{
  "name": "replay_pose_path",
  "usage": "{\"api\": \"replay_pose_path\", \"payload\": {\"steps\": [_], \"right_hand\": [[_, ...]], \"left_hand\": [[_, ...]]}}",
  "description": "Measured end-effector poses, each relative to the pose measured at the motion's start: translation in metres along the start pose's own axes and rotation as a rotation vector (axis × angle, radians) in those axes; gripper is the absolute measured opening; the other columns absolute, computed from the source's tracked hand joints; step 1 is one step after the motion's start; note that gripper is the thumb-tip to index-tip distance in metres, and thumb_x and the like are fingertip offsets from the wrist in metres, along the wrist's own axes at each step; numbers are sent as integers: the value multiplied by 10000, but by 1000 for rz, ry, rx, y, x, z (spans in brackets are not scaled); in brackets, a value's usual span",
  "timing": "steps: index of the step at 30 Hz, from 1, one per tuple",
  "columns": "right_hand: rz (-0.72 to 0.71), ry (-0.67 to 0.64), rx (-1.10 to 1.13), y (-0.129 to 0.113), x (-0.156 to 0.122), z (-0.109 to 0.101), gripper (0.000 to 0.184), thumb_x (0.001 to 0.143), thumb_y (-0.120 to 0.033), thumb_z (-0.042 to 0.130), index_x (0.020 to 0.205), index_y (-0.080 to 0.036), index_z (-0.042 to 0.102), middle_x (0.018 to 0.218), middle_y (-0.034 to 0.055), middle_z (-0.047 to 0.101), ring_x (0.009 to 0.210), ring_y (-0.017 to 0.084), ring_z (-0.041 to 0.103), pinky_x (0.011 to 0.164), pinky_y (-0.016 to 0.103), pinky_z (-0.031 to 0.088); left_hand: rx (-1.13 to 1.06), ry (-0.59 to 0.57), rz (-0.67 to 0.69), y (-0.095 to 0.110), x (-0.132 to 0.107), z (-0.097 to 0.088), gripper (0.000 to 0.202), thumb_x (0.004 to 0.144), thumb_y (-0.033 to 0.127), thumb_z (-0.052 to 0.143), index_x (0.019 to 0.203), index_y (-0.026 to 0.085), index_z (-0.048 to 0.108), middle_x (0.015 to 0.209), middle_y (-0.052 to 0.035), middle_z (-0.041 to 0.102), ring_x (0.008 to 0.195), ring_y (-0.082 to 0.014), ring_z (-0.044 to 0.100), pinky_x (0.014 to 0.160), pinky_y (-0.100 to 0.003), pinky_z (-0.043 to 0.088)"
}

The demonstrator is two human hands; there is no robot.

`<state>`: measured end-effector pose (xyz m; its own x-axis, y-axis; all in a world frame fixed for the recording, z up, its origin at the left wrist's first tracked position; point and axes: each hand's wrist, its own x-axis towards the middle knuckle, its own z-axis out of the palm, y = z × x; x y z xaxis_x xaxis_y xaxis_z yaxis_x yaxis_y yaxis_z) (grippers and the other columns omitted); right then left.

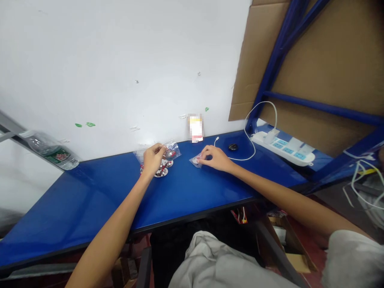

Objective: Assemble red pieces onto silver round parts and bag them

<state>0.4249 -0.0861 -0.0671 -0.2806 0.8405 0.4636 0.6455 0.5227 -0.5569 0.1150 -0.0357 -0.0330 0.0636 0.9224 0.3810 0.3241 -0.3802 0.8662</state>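
Pinched in my left hand (153, 159) is a clear plastic bag (175, 149) with a shiny, round, red-and-silver piece inside. Below and behind that hand lie several small round pieces (162, 171) in red, white and silver, on the blue table (186, 192). To the right, my right hand (216, 157) has its fingers closed on a small clear bag (195, 161) with a pale round piece in it. This bag is just above or on the tabletop; I cannot tell which.
A water bottle (51, 150) leans at the far left. At the back stand a small blurred card or box (196, 128), a black mouse-like object (233, 147), a white cable (246, 158) and a white power strip (283, 150). A blue metal frame (276, 60) rises on the right.
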Motion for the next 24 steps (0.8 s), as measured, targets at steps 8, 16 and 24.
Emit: {"api": "replay_pose_path", "payload": {"steps": [8,16,24], "right_hand": [[-292,-194,-20,-11,-11,-9,211,907,-396,876,1073,-281,813,1344,93,659,1274,296,596,1119,483,501],[-383,-213,-68,-10,-10,1,206,1005,-460,765,952,-280,850,1322,104,708,1245,303,633,1088,489,517],[-88,-11,119,-5,-14,11,186,1084,-310,604,1016,-222,752,1078,75,763,1035,242,717,977,393,545]], "left_hand": [[71,-39,13,-1,-3,4,241,908,423,664,845,210,757,777,-7,744,722,-210,682,716,-308,518],[110,-48,45,4,-6,5,246,918,426,652,826,218,745,781,-11,741,763,-221,676,727,-304,498],[110,-65,70,3,-7,6,236,922,409,645,823,221,746,814,-14,748,777,-219,676,734,-300,498]]}}
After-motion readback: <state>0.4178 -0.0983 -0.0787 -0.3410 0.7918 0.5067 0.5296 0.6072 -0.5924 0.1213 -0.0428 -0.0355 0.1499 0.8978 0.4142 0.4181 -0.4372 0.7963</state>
